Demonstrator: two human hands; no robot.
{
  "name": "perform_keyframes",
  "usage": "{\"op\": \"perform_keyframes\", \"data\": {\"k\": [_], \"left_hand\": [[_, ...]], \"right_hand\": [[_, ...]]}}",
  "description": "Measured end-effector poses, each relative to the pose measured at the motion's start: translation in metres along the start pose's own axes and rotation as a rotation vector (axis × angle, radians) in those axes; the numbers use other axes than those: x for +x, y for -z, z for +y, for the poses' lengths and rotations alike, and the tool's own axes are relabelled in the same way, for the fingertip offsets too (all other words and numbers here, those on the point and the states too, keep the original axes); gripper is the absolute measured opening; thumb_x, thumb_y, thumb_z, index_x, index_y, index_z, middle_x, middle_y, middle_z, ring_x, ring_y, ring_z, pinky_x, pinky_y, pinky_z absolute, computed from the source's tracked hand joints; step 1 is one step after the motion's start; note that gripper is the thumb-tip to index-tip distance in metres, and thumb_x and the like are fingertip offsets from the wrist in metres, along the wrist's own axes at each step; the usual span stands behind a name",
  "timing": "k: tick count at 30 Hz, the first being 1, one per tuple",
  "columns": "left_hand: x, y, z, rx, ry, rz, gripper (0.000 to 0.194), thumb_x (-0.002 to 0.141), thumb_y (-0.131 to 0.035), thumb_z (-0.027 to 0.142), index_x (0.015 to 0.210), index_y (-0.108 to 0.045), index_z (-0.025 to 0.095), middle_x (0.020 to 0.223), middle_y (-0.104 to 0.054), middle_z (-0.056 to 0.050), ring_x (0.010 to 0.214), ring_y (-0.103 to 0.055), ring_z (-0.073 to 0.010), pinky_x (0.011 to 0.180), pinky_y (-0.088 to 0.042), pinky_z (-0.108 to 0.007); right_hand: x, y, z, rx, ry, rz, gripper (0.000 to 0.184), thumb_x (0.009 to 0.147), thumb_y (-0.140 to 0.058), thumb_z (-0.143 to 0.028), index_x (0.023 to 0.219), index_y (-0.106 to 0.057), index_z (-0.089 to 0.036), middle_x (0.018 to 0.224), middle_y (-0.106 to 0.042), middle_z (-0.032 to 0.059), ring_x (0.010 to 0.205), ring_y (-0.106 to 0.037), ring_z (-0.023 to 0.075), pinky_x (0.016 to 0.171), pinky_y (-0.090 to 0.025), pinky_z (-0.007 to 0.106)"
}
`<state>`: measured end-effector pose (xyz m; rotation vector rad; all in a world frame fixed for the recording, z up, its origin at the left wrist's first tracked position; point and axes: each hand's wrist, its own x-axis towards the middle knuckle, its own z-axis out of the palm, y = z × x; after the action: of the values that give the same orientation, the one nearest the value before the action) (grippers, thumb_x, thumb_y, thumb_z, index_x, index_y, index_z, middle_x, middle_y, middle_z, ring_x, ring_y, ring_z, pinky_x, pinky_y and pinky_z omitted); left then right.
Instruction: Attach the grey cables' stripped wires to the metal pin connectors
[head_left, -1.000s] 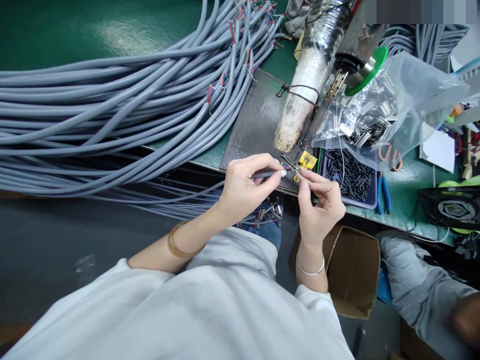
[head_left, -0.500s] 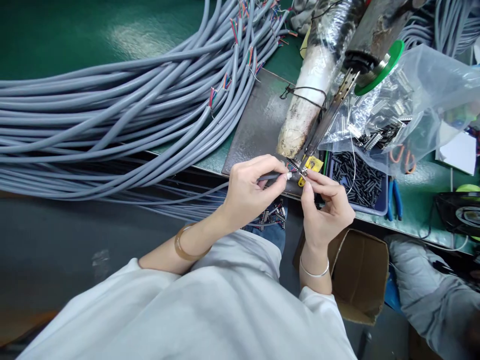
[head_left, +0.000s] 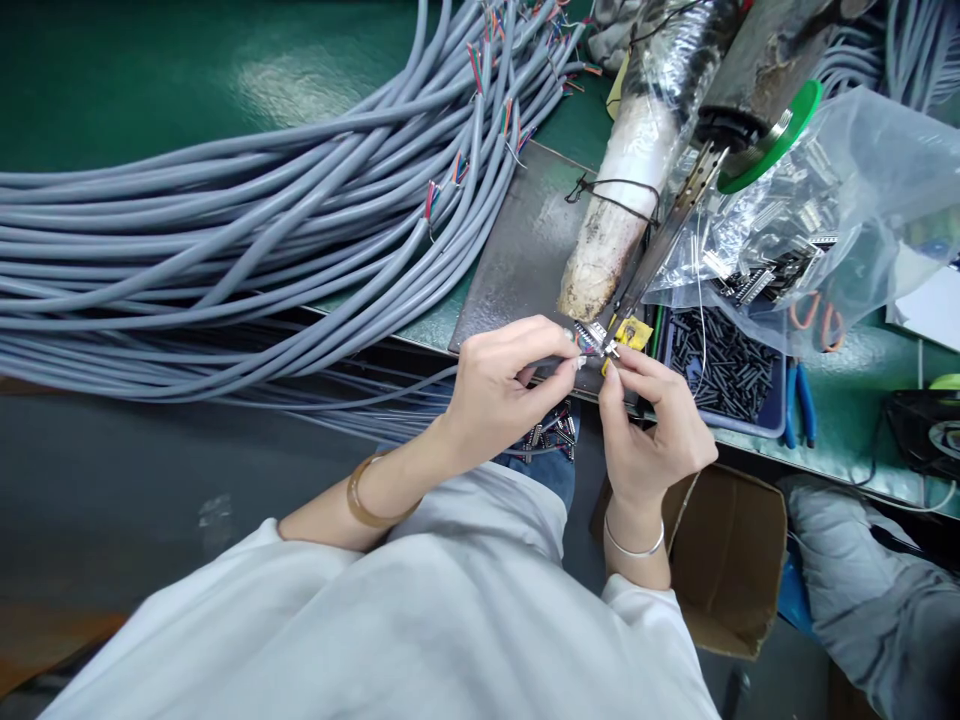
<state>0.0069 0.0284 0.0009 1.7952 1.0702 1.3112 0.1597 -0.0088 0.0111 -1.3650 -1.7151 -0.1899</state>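
Pinched in my left hand (head_left: 514, 375) is a grey cable, its coloured wire ends at a small multi-pin connector (head_left: 589, 335). The connector is at the tip of a soldering iron (head_left: 667, 225), which slants down from above. My right hand (head_left: 652, 425) is closed, thumb against forefinger, just right of the connector. A thin solder wire (head_left: 703, 340) hangs from a green-rimmed spool (head_left: 776, 145) down behind my right hand, and its end seems to be between those fingertips. The fingers partly hide the contact point. A piece of yellow material (head_left: 634, 333) lies beside the tip.
Many grey cables (head_left: 300, 210) cover the bench's left side. A wrapped duct (head_left: 611, 220) reaches over a dark plate (head_left: 517, 265). To the right are a tray of black sleeves (head_left: 724, 370), a bag of connectors (head_left: 787, 220) and blue-handled pliers (head_left: 801, 405). Another person's sleeve (head_left: 847, 570) shows lower right.
The view has shifted, moving the bench items rightward in the picture. The connector and both hands have come closer to the iron's tip, where they now meet. Both grips stay closed.
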Motion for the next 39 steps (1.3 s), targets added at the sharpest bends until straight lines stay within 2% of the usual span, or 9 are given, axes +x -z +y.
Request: {"op": "perform_keyframes", "data": {"k": [4, 10, 18, 26, 33, 39], "left_hand": [[-0.002, 0.0, -0.001, -0.005, 0.03, -0.04, 0.008, 0.087, -0.064, 0.013, 0.084, -0.07, 0.017, 0.085, -0.074, -0.004, 0.056, -0.048, -0.008, 0.054, -0.038, -0.023], [-0.001, 0.0, 0.0, -0.004, 0.031, -0.046, 0.009, 0.087, -0.063, 0.012, 0.082, -0.07, 0.017, 0.084, -0.073, -0.003, 0.056, -0.047, -0.0083, 0.055, -0.038, -0.024], [-0.002, 0.0, 0.001, 0.002, 0.039, -0.045, 0.009, 0.088, -0.063, 0.013, 0.083, -0.069, 0.016, 0.082, -0.071, -0.002, 0.057, -0.046, -0.0085, 0.056, -0.036, -0.025], [0.002, -0.002, 0.003, 0.004, 0.003, 0.021, 0.009, 0.088, -0.062, 0.013, 0.085, -0.07, 0.016, 0.082, -0.07, -0.002, 0.058, -0.047, -0.0083, 0.056, -0.037, -0.023], [-0.001, 0.003, 0.001, 0.026, -0.03, -0.06, 0.012, 0.09, -0.06, 0.011, 0.083, -0.069, 0.015, 0.081, -0.07, -0.002, 0.061, -0.049, -0.0083, 0.06, -0.039, -0.022], [-0.006, 0.0, 0.001, 0.042, -0.08, -0.094, 0.014, 0.092, -0.058, 0.011, 0.084, -0.069, 0.015, 0.087, -0.072, -0.004, 0.068, -0.056, -0.0095, 0.064, -0.043, -0.022]], "right_hand": [[-0.004, 0.0, 0.002, -0.032, 0.002, -0.016, 0.012, 0.088, -0.072, -0.015, 0.089, -0.064, -0.024, 0.093, -0.08, 0.0003, 0.085, -0.079, 0.0154, 0.075, -0.063, 0.027], [-0.002, -0.001, 0.002, -0.03, 0.013, -0.017, 0.01, 0.089, -0.071, -0.017, 0.091, -0.065, -0.025, 0.093, -0.08, 0.0013, 0.087, -0.079, 0.0166, 0.078, -0.065, 0.03], [-0.003, -0.001, 0.003, -0.015, 0.018, -0.03, 0.011, 0.089, -0.072, -0.015, 0.092, -0.067, -0.024, 0.096, -0.08, 0.0021, 0.089, -0.078, 0.0157, 0.081, -0.063, 0.029], [0.006, -0.002, 0.001, -0.046, 0.053, 0.003, 0.011, 0.088, -0.072, -0.014, 0.093, -0.068, -0.024, 0.096, -0.08, 0.0014, 0.09, -0.077, 0.0153, 0.082, -0.063, 0.029], [-0.002, 0.003, 0.006, -0.088, 0.127, -0.069, 0.012, 0.086, -0.074, -0.013, 0.091, -0.067, -0.021, 0.099, -0.081, 0.0049, 0.089, -0.078, 0.0151, 0.079, -0.062, 0.025], [-0.006, 0.006, 0.008, -0.074, 0.153, -0.059, 0.016, 0.085, -0.074, -0.011, 0.093, -0.066, -0.022, 0.097, -0.081, 0.0039, 0.087, -0.078, 0.0148, 0.079, -0.062, 0.024]]}}
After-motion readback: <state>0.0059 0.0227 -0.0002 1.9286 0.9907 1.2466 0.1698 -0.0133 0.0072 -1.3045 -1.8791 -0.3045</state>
